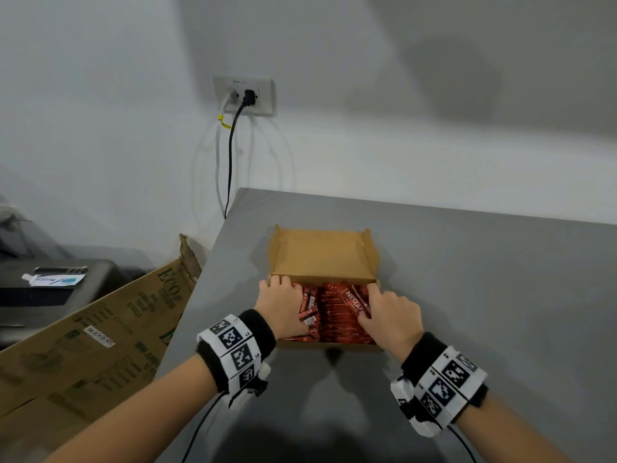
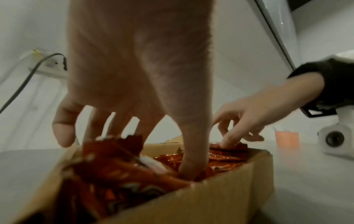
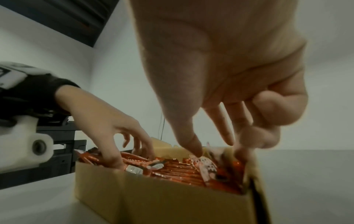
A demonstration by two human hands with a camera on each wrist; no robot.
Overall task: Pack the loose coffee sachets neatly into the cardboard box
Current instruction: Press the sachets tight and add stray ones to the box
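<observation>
An open cardboard box (image 1: 320,255) lies on the grey table (image 1: 484,295) with its lid folded back. It is packed with red coffee sachets (image 1: 337,315). My left hand (image 1: 283,302) is at the box's left end. Its thumb digs down among the sachets (image 2: 118,169) and its fingers reach behind an upright bundle, gripping it. My right hand (image 1: 390,315) is at the right end. Its thumb sits on the sachets' (image 3: 172,169) top edges and its fingers go down along the right wall (image 3: 254,174), holding a tilted bundle between them.
The table's left edge runs close to the box. Beyond it a large flattened carton (image 1: 100,339) leans, with a dark machine (image 1: 50,289) further left. A wall socket (image 1: 243,95) with two cables hangs behind. A blurred orange container (image 2: 286,139) stands far right.
</observation>
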